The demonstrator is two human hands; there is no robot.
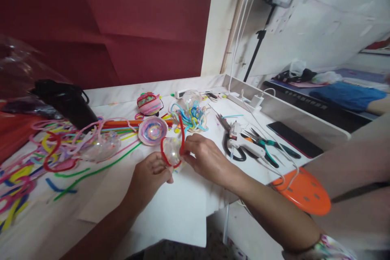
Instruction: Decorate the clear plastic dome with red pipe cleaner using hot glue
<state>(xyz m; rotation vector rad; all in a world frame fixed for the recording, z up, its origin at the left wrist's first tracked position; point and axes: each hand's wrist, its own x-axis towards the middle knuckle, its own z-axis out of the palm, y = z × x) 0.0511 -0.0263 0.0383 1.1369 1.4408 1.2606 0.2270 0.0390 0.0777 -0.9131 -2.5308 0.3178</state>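
Observation:
Between my hands is a small transparent plastic dome (172,151). A red pipe cleaner (182,128) curves around its left and lower edge, and one end sticks up on the right. My left hand (151,170) is closed on the dome's lower left side. With thumb and fingers pinched, my right hand (202,155) grips the red pipe cleaner at the dome's right side. Just behind stands a bowl-shaped piece (152,131) with pink, purple and blue rings. White paper (152,211) lies beneath my hands.
Colourful pipe cleaners (57,150) are heaped at left, near a black object (62,101). A pink-and-green ball (149,104) and a blue tangle (193,115) sit behind. At right are a glue gun (246,142), scissors (225,126), pliers (268,144), a phone (294,139) and an orange stool (304,195).

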